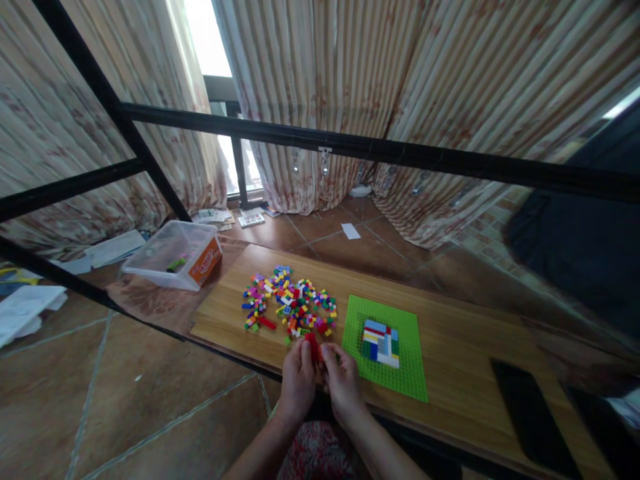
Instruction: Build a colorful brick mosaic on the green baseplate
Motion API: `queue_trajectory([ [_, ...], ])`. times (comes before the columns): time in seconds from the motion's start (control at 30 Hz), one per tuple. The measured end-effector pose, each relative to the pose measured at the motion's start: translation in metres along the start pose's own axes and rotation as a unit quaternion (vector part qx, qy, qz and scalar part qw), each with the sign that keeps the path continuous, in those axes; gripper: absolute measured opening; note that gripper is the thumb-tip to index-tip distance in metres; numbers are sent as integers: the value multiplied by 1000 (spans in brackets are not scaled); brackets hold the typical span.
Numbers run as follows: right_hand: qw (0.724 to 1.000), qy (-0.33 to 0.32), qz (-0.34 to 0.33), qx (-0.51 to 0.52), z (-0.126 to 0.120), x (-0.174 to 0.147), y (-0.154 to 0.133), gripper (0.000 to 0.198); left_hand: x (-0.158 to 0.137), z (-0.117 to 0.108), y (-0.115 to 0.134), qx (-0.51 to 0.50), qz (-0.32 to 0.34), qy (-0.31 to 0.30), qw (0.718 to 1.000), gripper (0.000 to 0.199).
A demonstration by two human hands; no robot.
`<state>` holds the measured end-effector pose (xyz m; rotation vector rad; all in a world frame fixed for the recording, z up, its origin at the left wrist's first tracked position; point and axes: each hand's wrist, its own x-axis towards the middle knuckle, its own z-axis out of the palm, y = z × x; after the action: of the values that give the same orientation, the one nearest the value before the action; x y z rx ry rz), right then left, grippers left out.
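Both hands are closed around red toy bricks [313, 345] near the front edge of the wooden board. My left hand [297, 373] pinches them from the left, and my right hand [341, 377] grips from the right; how many pieces there are I cannot tell. Just beyond my fingers lies a loose pile of small multicoloured bricks [287, 297]. To the right of my right hand a green baseplate [410, 333] lies flat. On its middle sits a low block of joined bricks [381, 343] in white, blue, yellow, red and green.
A clear plastic box [165, 267] with an orange label and a few green pieces stands left of the wooden board [460, 360]. A black phone-like slab [533, 417] lies at the right. Black metal bars [300, 137] cross in front of the curtains.
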<state>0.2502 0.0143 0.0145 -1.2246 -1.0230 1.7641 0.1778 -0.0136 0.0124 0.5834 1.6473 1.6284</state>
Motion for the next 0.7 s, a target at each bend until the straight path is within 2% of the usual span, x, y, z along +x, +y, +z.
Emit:
queue_trajectory([
  [0.1, 998, -15, 41, 51, -2, 11, -3, 42, 3, 0, 3, -71, -43, -25, 996, 40],
  [0.2, 999, -21, -16, 22, -8, 39, -11, 40, 10, -5, 6, -182, -123, -52, 974, 40],
  [0.27, 993, 10, -89, -81, -11, 63, -16, 38, 16, -10, 6, -236, -173, -60, 954, 42],
  [0.33, 956, 44, -171, -233, -11, 85, -18, 37, 21, -17, 4, -262, -204, -67, 941, 45],
  [0.37, 940, 50, -195, -274, -9, 94, -19, 35, 23, -19, 3, -267, -213, -69, 937, 45],
  [0.43, 917, 42, -231, -324, -4, 108, -19, 30, 26, -22, 2, -266, -219, -66, 936, 44],
  [0.53, 894, 11, -266, -360, 7, 117, -17, 22, 30, -24, -1, -227, -205, -55, 950, 39],
  [0.63, 871, -24, -292, -394, 13, 118, -13, 19, 37, -23, -8, -152, -171, -60, 972, 36],
  [0.7, 858, -45, -305, -412, 14, 118, -10, 19, 44, -23, -15, -78, -126, -62, 987, 32],
])
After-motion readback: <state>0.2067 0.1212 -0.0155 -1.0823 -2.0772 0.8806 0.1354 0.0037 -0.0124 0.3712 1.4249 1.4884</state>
